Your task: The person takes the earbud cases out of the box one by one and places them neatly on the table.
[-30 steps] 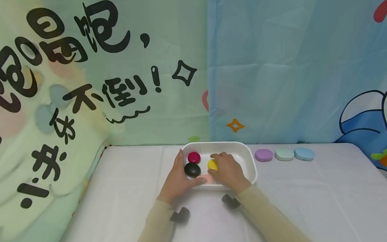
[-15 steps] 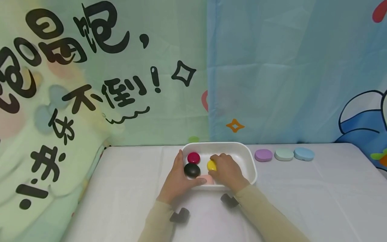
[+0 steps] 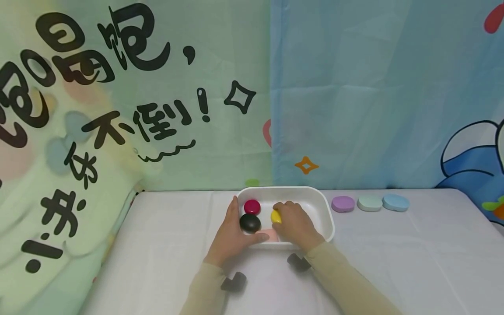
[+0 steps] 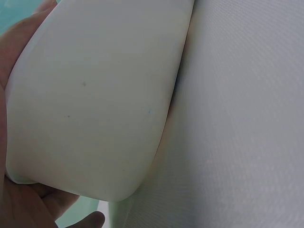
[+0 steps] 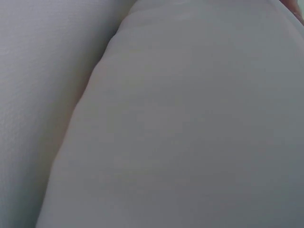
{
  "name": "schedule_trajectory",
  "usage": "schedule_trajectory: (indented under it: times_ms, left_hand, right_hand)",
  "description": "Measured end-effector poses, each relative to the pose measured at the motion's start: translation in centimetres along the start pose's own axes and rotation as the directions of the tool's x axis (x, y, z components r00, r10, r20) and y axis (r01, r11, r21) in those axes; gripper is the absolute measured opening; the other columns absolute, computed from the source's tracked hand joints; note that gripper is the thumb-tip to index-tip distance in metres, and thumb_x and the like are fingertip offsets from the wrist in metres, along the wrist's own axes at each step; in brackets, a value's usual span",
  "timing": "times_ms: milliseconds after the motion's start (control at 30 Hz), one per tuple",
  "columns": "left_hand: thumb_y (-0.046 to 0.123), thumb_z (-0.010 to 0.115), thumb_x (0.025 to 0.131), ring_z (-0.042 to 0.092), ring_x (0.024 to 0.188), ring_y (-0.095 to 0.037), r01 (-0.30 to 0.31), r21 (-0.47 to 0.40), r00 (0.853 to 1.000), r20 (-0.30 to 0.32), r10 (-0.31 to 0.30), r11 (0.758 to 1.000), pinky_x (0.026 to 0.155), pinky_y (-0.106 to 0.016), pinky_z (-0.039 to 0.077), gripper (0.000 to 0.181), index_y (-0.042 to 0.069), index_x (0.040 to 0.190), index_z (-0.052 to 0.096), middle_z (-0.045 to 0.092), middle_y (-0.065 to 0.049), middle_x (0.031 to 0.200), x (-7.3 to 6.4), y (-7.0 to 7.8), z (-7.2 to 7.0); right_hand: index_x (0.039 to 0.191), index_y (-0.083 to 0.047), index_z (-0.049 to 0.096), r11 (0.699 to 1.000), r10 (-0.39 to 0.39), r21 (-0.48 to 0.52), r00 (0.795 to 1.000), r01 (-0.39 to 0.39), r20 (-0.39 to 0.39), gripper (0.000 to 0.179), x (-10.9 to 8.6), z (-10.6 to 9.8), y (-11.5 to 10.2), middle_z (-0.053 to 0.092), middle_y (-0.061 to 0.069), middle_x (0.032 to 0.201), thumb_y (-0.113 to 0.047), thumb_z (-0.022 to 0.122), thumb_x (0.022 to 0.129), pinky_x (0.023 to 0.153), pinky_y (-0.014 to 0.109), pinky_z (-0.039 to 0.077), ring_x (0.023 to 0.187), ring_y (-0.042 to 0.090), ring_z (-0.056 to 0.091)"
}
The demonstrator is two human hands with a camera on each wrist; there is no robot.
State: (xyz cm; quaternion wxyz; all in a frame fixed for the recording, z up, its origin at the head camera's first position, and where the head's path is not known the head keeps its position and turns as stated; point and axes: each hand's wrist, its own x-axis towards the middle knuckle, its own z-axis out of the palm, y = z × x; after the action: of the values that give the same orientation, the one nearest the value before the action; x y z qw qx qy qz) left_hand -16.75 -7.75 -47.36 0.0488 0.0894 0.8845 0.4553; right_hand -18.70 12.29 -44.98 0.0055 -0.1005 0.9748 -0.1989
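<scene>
A white tray [image 3: 325,218] stands on the table. My left hand [image 3: 229,234] grips its near left corner, fingers along the side and thumb over the front rim; the left wrist view shows this hand [image 4: 19,199] against the outer wall. Inside the tray, my right hand [image 3: 297,222] pinches a smooth yellow rounded piece [image 3: 275,216], partly hidden by the fingers. To its left lie a dark red round piece [image 3: 252,207] and a black oval piece [image 3: 250,223]. A flat pink piece [image 3: 271,235] is by my left thumb. The right wrist view shows mostly tray wall [image 5: 180,118].
Right of the tray, a purple oval piece [image 3: 343,204], a pale green one [image 3: 369,203] and a light blue one [image 3: 396,202] lie in a row. White cloth [image 3: 413,258] covers the table. Printed curtains [image 3: 354,96] hang behind and at the left.
Both hands keep their places at the tray, and the pieces lie as before. The whole view shifts very slightly.
</scene>
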Motion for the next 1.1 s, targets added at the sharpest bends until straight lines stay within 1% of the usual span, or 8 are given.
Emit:
schedule_trajectory:
  times_ms: [167, 300, 533, 767, 1100]
  left_hand:
    - [0.061, 0.083, 0.072, 0.021, 0.152, -0.026, -0.002, 0.003, 1.0, 0.002, 0.002, 1.0, 0.117, -0.05, 0.03, 0.128, 0.012, 0.163, 0.006, 0.014, -0.005, 0.168, 0.0, 0.0, 0.0]
    - [0.061, 0.082, 0.073, 0.02, 0.152, -0.026, -0.006, 0.008, 1.0, 0.003, 0.006, 1.0, 0.118, -0.05, 0.029, 0.128, 0.01, 0.163, 0.006, 0.014, -0.005, 0.168, -0.1, 0.0, 0.0]
    - [0.06, 0.083, 0.073, 0.019, 0.152, -0.024, -0.003, 0.007, 1.0, 0.002, 0.003, 1.0, 0.119, -0.049, 0.028, 0.128, 0.012, 0.163, 0.005, 0.012, -0.003, 0.168, -0.2, 0.2, -0.1]
    - [0.061, 0.082, 0.073, 0.02, 0.152, -0.025, 0.006, 0.009, 1.0, 0.007, -0.006, 1.0, 0.118, -0.05, 0.029, 0.127, 0.013, 0.163, 0.005, 0.013, -0.004, 0.168, -0.2, 0.2, -0.2]
    - [0.061, 0.082, 0.073, 0.02, 0.152, -0.024, -0.002, 0.017, 1.0, 0.004, 0.002, 1.0, 0.118, -0.048, 0.029, 0.128, 0.012, 0.163, 0.005, 0.014, -0.003, 0.168, -0.3, 0.4, -0.2]
  right_hand:
    - [0.12, 0.002, 0.068, 1.0, -0.018, 0.011, 1.0, 0.018, -0.019, 0.04, -0.1, -0.2, 0.0, 0.066, 0.016, 0.099, -0.01, 0.078, 0.083, 0.092, 0.047, 0.052, 0.089, 0.031, 0.059]
    - [0.12, 0.002, 0.068, 0.999, -0.026, 0.032, 0.999, 0.027, -0.039, 0.037, -0.3, -0.5, -0.1, 0.066, 0.016, 0.102, -0.008, 0.074, 0.085, 0.093, 0.047, 0.051, 0.09, 0.031, 0.058]
    - [0.122, 0.001, 0.067, 0.997, -0.021, 0.067, 0.998, 0.025, -0.059, 0.036, -1.1, -2.0, -0.4, 0.066, 0.017, 0.11, -0.008, 0.071, 0.087, 0.097, 0.051, 0.049, 0.1, 0.034, 0.059]
    - [0.122, 0.001, 0.067, 0.997, -0.057, 0.047, 0.995, 0.061, -0.08, 0.037, -2.0, -3.2, -0.1, 0.066, 0.019, 0.112, -0.006, 0.069, 0.086, 0.096, 0.053, 0.049, 0.101, 0.037, 0.06]
    - [0.122, 0.001, 0.067, 0.995, -0.098, 0.019, 0.984, 0.102, -0.148, 0.038, -3.3, -5.0, 0.7, 0.065, 0.02, 0.118, -0.004, 0.069, 0.085, 0.098, 0.054, 0.048, 0.109, 0.04, 0.059]
